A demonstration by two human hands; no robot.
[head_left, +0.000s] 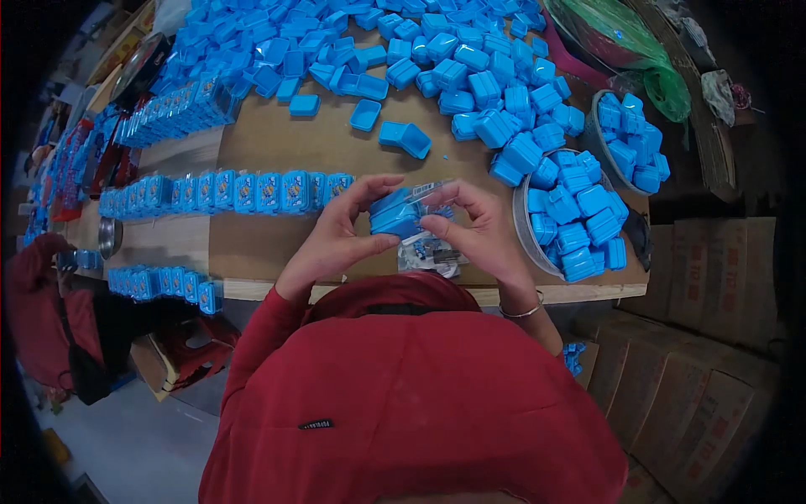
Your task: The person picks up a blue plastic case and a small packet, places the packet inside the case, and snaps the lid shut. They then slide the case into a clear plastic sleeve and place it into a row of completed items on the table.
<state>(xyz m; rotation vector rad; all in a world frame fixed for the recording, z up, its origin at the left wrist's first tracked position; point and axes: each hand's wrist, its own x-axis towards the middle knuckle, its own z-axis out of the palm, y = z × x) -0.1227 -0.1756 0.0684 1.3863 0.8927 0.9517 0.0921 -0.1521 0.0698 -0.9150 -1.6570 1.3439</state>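
Note:
Close in front of my body, just over the table's near edge, a small blue plastic box is gripped between the thumb and fingers of my left hand. My right hand pinches a see-through plastic bag with a barcode at the box's right end. The bag overlaps the box in this view. Under my hands lies a small pile of printed see-through bags on the brown tabletop.
Loose blue boxes and open box halves heap at the back. Filled tubs stand right. Rows of bagged boxes line the left, where another person works. Cartons are stacked on the lower right.

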